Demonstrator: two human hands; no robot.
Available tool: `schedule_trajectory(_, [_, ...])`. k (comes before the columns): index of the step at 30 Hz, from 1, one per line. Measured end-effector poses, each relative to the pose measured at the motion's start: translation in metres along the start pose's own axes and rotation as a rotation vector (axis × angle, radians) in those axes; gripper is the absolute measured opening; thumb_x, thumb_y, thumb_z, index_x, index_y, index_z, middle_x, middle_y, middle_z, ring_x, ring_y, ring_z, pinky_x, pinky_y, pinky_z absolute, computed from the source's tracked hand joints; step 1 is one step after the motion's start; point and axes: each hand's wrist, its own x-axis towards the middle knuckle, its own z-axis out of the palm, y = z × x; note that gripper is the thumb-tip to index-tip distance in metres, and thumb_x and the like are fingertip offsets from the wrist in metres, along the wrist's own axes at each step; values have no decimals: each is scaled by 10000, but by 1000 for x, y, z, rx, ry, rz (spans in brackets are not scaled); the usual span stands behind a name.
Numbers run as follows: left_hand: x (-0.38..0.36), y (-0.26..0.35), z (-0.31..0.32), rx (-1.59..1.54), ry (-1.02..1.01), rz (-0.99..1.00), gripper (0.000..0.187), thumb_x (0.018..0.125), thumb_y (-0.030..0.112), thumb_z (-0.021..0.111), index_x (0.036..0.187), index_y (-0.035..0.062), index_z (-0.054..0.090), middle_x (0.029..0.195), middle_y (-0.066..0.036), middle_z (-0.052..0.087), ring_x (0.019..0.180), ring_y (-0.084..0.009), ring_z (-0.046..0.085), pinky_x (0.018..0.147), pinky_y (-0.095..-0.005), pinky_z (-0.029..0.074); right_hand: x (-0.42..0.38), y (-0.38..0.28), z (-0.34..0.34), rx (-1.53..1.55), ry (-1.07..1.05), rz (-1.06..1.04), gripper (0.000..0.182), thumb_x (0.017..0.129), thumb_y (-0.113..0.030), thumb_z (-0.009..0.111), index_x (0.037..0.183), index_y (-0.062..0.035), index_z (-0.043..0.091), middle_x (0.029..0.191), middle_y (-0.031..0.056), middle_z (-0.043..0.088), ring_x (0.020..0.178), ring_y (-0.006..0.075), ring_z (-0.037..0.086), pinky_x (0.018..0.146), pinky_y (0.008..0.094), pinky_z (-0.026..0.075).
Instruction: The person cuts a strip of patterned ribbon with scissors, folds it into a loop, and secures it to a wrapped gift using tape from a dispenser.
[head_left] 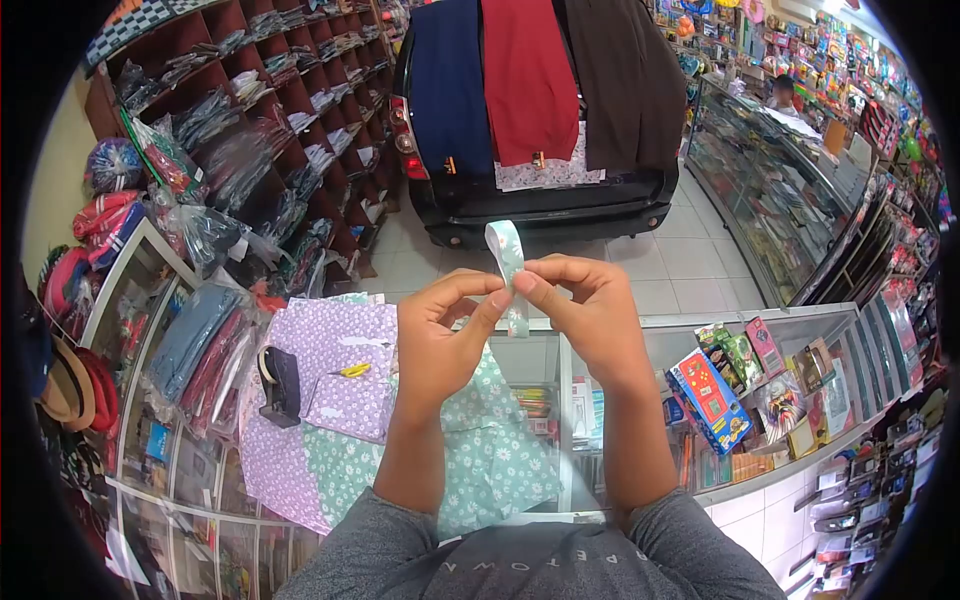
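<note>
Between the fingertips of both hands is a narrow light-green paper strip [511,250] with a daisy print, bent into a loop at the top, its tail hanging below. My left hand [450,325] pinches it from the left with thumb and forefinger. From the right, my right hand [588,312] pinches the same spot. Below, green daisy-print paper [495,455] lies on the glass counter, beside purple floral paper [335,330]. On the purple paper rest a black tape dispenser [280,385] and yellow-handled scissors [352,370].
Boxed toys [710,400] lie on the counter at right. Bagged clothes [200,345] are stacked at left, before a shelf of packets [270,90]. Beyond the counter, trousers [530,80] drape over a black car-rear display [550,215]. A person [783,95] is behind the far glass case.
</note>
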Motion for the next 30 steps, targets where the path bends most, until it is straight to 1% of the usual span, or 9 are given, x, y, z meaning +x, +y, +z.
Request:
schedule_trajectory(2, [0,-2,1,7,11,11,126,872,52,706,976,-18,702,920,-78,689,822,-108,641,698,-234,511,0,-1,-1,-10,-19,55,201,838,-138,756,956,23,732,879,55,703,811,96,611,708,235,478])
schedule_trajectory(5, [-1,-1,2,4,37,-11,132,874,59,708,980,-19,702,922,-77,694,805,-102,641,699,-233,509,2,6,-3,29,-55,-68,163,830,-123,758,912,17,743,872,54,702,789,94,604,721,243,465])
schedule_trajectory(7, [-1,2,4,-6,52,-43,135,875,62,709,983,-20,702,923,-76,697,795,-100,642,700,-231,507,4,11,-4,10,-59,-153,134,823,-110,758,892,5,749,871,51,702,769,74,590,648,218,443])
schedule_trajectory(13, [2,-4,2,-20,87,36,141,889,70,694,998,-19,705,930,-74,698,807,-99,638,705,-232,506,3,10,2,-53,39,-186,76,809,-90,764,867,-41,758,851,25,699,717,29,544,494,187,343])
schedule_trajectory(17, [3,-3,0,-9,73,91,143,904,83,676,1003,-16,708,951,-84,696,854,-104,635,703,-234,504,1,11,5,-129,85,-244,73,797,-80,769,865,-54,760,836,17,700,711,36,538,480,198,338])
schedule_trajectory(19, [2,-3,0,-19,55,100,144,905,83,674,1004,-15,709,958,-88,695,865,-107,634,701,-234,503,-1,7,7,-269,114,-338,90,770,-60,770,859,-55,757,824,30,702,718,89,561,504,226,365])
schedule_trajectory(23, [2,1,2,-20,79,89,173,872,70,698,1025,-9,705,994,-81,689,895,-119,643,713,-241,515,2,9,7,-457,147,-539,127,753,-8,756,876,-39,752,792,39,686,749,105,598,542,226,409])
schedule_trajectory(25, [2,0,4,-25,103,92,192,856,68,711,1033,-7,702,1007,-79,686,910,-123,645,719,-244,520,2,9,13,-526,216,-677,131,697,-6,754,823,-37,735,776,69,669,717,221,579,599,307,445])
schedule_trajectory(30, [3,0,11,7,233,169,250,808,35,751,1046,2,686,1042,-78,667,935,-127,647,722,-241,532,0,8,18,-597,237,-749,140,682,4,752,815,-27,724,764,60,659,722,221,583,605,320,462])
